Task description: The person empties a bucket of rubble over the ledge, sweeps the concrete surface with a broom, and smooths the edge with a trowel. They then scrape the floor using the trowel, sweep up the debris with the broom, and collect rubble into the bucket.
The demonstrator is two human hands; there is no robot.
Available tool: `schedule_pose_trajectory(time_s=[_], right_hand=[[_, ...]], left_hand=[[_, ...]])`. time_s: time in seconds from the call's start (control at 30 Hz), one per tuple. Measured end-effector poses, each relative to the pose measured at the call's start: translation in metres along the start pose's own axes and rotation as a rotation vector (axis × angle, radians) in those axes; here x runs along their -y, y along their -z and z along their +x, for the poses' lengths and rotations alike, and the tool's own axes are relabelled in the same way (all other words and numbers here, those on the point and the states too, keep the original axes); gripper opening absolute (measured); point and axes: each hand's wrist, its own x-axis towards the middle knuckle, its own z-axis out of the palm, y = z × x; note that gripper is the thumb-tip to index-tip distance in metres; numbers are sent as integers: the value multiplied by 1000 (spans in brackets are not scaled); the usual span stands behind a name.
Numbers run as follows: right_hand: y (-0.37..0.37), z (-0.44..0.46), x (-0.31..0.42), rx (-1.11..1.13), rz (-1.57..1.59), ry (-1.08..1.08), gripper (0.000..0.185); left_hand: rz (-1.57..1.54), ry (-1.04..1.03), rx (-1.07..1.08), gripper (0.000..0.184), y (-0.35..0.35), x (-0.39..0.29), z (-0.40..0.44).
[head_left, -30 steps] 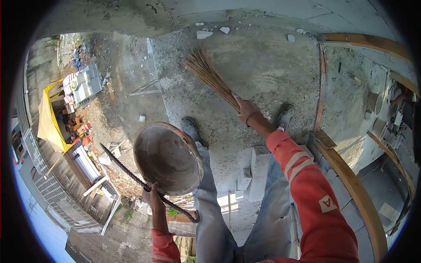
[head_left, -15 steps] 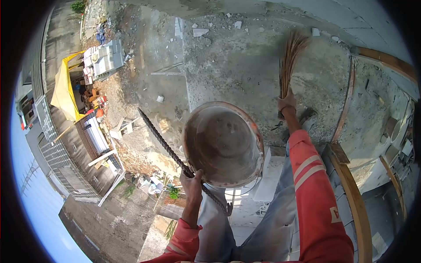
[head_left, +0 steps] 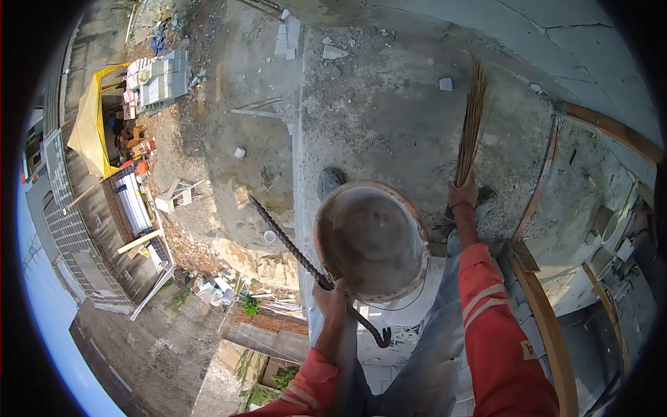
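Note:
A round, dusty bucket [head_left: 372,240] hangs in front of my legs, its open top facing up. My left hand [head_left: 331,302] is closed at the bucket's near left side, wrapped round a dark twisted rod [head_left: 288,243] that runs from upper left to a hooked lower end. A thin wire handle loops below the bucket. On the right, my right hand [head_left: 463,194] grips a stick broom [head_left: 472,121] by its bound end. The bristles point away from me over the rough concrete floor [head_left: 410,132].
White broken pieces [head_left: 335,52] lie on the floor. A wooden beam [head_left: 545,323] runs along the right, beside a block wall. The floor's edge drops away on the left to lower ground with a yellow canopy [head_left: 90,128] and rubble.
The broom has swung from upper left to the right. The bucket and my left hand have moved right with the rod. A shoe now shows beyond the bucket.

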Motion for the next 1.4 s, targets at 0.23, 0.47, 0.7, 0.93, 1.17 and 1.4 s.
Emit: schedule_pose_trajectory(time_s=[0.23, 0.47, 0.7, 0.93, 1.17, 1.4], right_hand=[[-70, -1, 182, 517, -152, 245, 73], [21, -44, 110, 372, -175, 277, 82], [-80, -31, 129, 426, -101, 10, 81], [-34, -65, 149, 532, -270, 417, 65], [-20, -47, 2, -122, 38, -139, 71], [-35, -112, -10, 566, -113, 18, 79]], left_hand=[[-199, 22, -128, 34, 4, -13, 25], [-393, 114, -261, 38, 25, -33, 54], [-594, 163, -176, 38, 34, -38, 69], [-709, 339, -145, 35, 31, -36, 73], [-590, 375, 4, 18, 20, -46, 66], [-628, 384, 111, 14, 5, -46, 59]])
